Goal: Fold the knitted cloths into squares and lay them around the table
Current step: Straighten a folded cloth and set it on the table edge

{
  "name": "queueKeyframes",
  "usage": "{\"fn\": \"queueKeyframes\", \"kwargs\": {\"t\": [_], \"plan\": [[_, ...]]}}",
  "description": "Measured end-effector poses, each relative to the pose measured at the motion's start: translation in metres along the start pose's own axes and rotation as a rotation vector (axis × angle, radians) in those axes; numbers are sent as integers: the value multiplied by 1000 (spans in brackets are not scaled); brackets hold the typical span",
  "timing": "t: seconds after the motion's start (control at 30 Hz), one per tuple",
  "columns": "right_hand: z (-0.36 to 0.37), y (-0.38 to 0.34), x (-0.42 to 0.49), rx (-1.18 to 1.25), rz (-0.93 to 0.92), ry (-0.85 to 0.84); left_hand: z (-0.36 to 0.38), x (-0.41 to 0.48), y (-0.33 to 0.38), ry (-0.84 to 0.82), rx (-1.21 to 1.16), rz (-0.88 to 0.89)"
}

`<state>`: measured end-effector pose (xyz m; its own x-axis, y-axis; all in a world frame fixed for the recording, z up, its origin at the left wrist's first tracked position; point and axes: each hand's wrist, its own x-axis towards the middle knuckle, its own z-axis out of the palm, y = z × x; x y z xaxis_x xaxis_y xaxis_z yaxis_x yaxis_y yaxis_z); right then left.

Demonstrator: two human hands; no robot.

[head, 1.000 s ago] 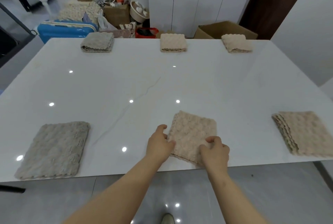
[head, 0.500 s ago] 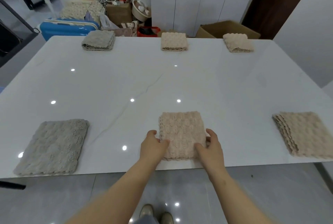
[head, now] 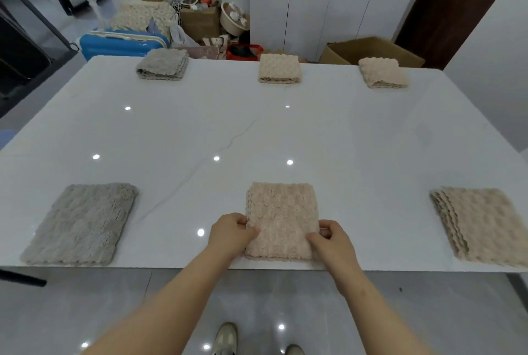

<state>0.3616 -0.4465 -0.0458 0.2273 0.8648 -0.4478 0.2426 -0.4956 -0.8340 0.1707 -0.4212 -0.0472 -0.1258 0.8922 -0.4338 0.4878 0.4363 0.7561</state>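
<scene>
Cloth [head: 281,217]: being set straight (already folded).
Left grip [head: 231,236]: pinches left side.
Right grip [head: 333,240]: pinches right side.
Next: let go softly.

On the glossy white table [head: 285,132], a beige knitted cloth folded square [head: 281,217] lies at the middle of the near edge. The left hand [head: 230,236] pinches its left side and the right hand [head: 334,242] its right side, thumbs on top. A flat grey knitted cloth [head: 83,223] lies near left and a layered beige knitted cloth [head: 483,223] near right. Three folded cloths line the far edge: a thick grey bundle [head: 163,67], a middle beige square [head: 280,69] and a right beige bundle [head: 383,72].
</scene>
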Motion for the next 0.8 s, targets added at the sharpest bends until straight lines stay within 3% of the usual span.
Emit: {"fn": "queueKeyframes", "kwargs": {"t": [0.27,0.8], "plan": [[-17,9,4,-51,-16,-123,8,-15,-8,95,4,-4],[-12,10,3,-107,-116,-67,11,-9,-14,146,42,39]]}}
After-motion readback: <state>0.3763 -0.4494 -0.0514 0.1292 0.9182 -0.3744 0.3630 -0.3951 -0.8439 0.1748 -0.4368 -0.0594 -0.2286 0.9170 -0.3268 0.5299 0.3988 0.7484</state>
